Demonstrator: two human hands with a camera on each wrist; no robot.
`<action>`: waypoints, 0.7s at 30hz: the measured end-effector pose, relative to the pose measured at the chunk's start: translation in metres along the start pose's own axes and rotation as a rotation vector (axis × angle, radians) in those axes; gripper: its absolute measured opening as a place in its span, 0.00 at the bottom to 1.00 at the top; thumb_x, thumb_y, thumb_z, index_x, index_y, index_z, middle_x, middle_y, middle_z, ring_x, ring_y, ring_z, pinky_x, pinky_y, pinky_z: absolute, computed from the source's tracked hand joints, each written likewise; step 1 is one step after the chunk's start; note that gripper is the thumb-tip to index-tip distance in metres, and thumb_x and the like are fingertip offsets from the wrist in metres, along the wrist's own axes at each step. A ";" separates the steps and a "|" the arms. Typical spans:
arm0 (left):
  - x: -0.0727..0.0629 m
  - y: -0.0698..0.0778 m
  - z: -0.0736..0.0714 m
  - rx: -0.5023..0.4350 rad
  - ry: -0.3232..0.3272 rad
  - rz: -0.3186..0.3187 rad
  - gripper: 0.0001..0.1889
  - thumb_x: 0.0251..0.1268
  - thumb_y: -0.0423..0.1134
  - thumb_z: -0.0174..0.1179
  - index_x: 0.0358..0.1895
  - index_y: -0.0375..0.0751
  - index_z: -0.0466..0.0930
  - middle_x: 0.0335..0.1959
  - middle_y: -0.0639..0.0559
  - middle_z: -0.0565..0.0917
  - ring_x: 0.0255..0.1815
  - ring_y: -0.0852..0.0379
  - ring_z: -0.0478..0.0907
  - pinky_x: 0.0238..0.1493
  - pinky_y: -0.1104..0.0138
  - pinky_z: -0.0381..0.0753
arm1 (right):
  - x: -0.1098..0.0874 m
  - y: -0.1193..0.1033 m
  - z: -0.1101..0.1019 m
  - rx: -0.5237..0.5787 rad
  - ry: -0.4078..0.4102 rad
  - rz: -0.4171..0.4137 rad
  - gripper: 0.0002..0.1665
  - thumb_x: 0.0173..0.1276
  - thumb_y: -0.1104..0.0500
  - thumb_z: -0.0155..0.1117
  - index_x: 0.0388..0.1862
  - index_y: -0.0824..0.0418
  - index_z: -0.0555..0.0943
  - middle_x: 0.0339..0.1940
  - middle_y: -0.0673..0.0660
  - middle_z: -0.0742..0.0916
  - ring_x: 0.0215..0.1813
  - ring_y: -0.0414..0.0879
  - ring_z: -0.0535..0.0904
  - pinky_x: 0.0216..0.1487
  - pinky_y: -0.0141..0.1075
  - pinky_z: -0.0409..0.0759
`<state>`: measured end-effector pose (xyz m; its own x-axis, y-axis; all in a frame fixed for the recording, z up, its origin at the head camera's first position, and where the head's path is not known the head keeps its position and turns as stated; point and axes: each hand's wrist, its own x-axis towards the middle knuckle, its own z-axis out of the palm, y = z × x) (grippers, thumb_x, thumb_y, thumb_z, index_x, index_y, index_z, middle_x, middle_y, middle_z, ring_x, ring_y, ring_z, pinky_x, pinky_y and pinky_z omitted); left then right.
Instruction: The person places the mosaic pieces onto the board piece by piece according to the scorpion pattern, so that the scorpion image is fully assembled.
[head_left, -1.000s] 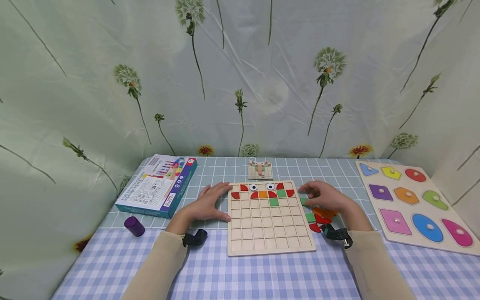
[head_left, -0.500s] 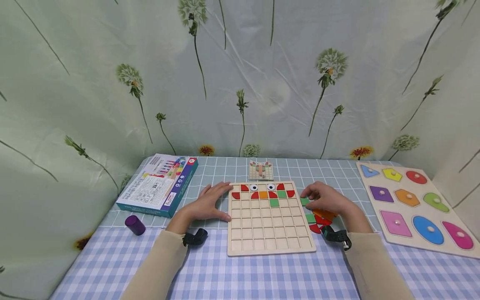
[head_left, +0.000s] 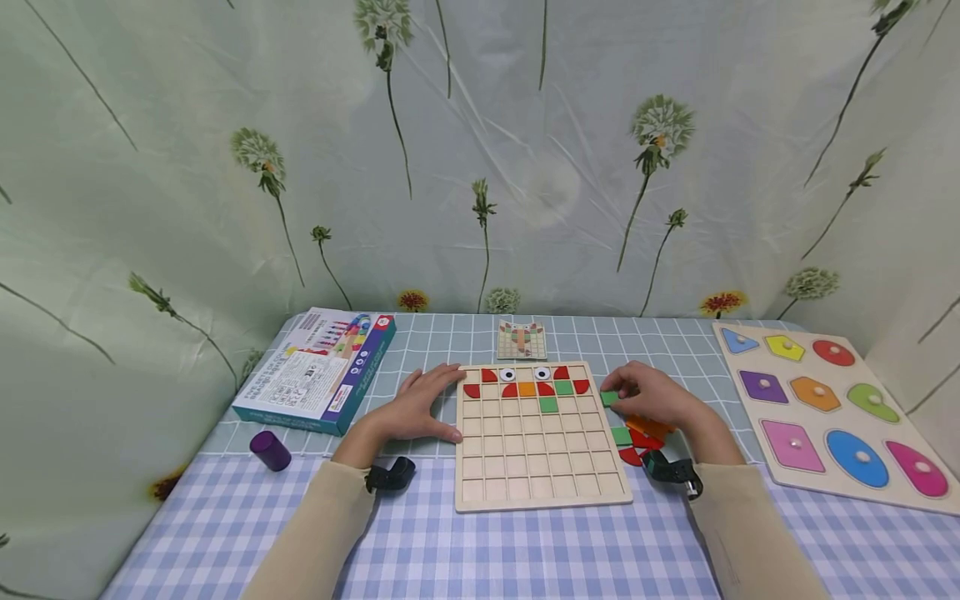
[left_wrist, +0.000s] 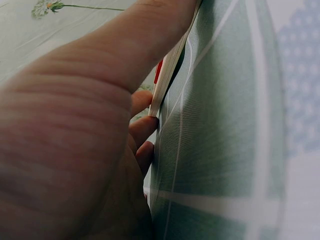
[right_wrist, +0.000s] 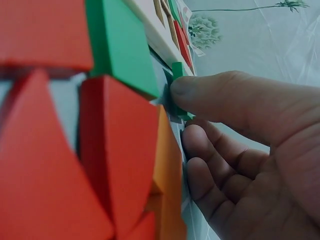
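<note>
A wooden grid board (head_left: 525,467) lies in the middle of the table. Near its far edge it bears red quarter-circle tiles (head_left: 581,387), two eye tiles (head_left: 542,374), an orange square tile (head_left: 527,389) and two green square tiles (head_left: 549,405). My left hand (head_left: 415,410) rests at the board's left edge, thumb and fingers spread and fingertips touching it. Just off the right edge, my right hand (head_left: 654,396) pinches another green square tile (head_left: 609,398). In the right wrist view the thumb (right_wrist: 215,92) presses the green tile (right_wrist: 177,71), part of which it hides.
Loose red, orange and green tiles (head_left: 622,436) lie beneath the right wrist. A picture card (head_left: 522,341) stands behind the board. At left are a boxed game (head_left: 315,371) and a purple cylinder (head_left: 270,451); at right lies a knobbed shape puzzle (head_left: 825,408).
My right hand's fingertips have shifted slightly around the green square tile, which turns a little beside the board. My left hand stays where it was.
</note>
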<state>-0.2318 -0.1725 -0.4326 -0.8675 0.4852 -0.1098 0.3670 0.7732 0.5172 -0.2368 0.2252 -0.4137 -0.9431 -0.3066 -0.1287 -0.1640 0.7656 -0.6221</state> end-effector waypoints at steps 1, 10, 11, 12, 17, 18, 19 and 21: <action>0.000 0.000 0.000 -0.002 0.000 0.000 0.55 0.48 0.61 0.75 0.79 0.50 0.56 0.82 0.47 0.55 0.84 0.45 0.45 0.81 0.41 0.32 | 0.000 0.000 0.000 0.002 -0.001 0.004 0.14 0.64 0.63 0.69 0.49 0.60 0.83 0.44 0.58 0.81 0.45 0.49 0.74 0.44 0.37 0.77; -0.001 0.000 0.000 0.002 0.002 0.004 0.55 0.48 0.61 0.75 0.79 0.50 0.56 0.82 0.47 0.55 0.84 0.44 0.45 0.81 0.41 0.33 | 0.002 -0.002 0.000 0.017 0.006 0.009 0.14 0.64 0.62 0.69 0.49 0.60 0.82 0.43 0.58 0.83 0.43 0.49 0.74 0.41 0.35 0.77; -0.001 0.000 0.000 0.003 0.003 0.004 0.55 0.48 0.61 0.75 0.79 0.50 0.56 0.82 0.47 0.55 0.84 0.44 0.45 0.81 0.41 0.33 | 0.002 -0.002 0.000 0.016 0.008 0.010 0.14 0.64 0.61 0.69 0.49 0.60 0.82 0.44 0.58 0.83 0.44 0.49 0.75 0.41 0.35 0.78; -0.001 0.000 0.000 0.003 0.002 0.005 0.55 0.48 0.61 0.75 0.79 0.50 0.56 0.82 0.47 0.55 0.84 0.44 0.45 0.81 0.41 0.33 | 0.003 -0.002 0.000 0.014 0.012 0.010 0.14 0.65 0.61 0.68 0.49 0.59 0.82 0.45 0.58 0.83 0.44 0.49 0.75 0.42 0.36 0.78; -0.001 -0.001 0.000 0.003 0.004 0.005 0.55 0.48 0.61 0.75 0.79 0.50 0.56 0.82 0.47 0.55 0.84 0.44 0.45 0.81 0.41 0.33 | 0.004 -0.004 0.001 0.012 0.024 0.018 0.13 0.65 0.61 0.68 0.49 0.59 0.82 0.50 0.60 0.84 0.48 0.51 0.78 0.47 0.40 0.82; -0.001 -0.001 0.000 0.002 0.003 0.005 0.55 0.48 0.61 0.75 0.79 0.50 0.56 0.82 0.47 0.55 0.84 0.44 0.45 0.81 0.41 0.33 | 0.004 -0.005 0.001 0.013 0.026 0.018 0.13 0.65 0.61 0.68 0.49 0.59 0.82 0.51 0.60 0.84 0.48 0.52 0.78 0.48 0.41 0.83; -0.001 -0.001 0.000 0.001 0.003 0.005 0.55 0.48 0.61 0.75 0.79 0.50 0.56 0.82 0.47 0.55 0.84 0.44 0.45 0.81 0.41 0.33 | 0.004 -0.006 0.001 0.015 0.028 0.018 0.14 0.65 0.61 0.68 0.49 0.59 0.82 0.52 0.61 0.84 0.49 0.52 0.78 0.48 0.41 0.84; -0.001 0.000 0.000 0.001 0.002 0.004 0.55 0.48 0.61 0.75 0.79 0.49 0.56 0.82 0.47 0.55 0.84 0.44 0.45 0.81 0.41 0.33 | 0.004 -0.009 0.001 0.019 0.035 0.013 0.13 0.66 0.61 0.68 0.49 0.59 0.82 0.52 0.61 0.84 0.50 0.53 0.78 0.49 0.42 0.84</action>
<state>-0.2312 -0.1734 -0.4324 -0.8668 0.4874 -0.1056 0.3710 0.7717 0.5166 -0.2385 0.2166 -0.4095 -0.9548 -0.2762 -0.1099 -0.1464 0.7586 -0.6349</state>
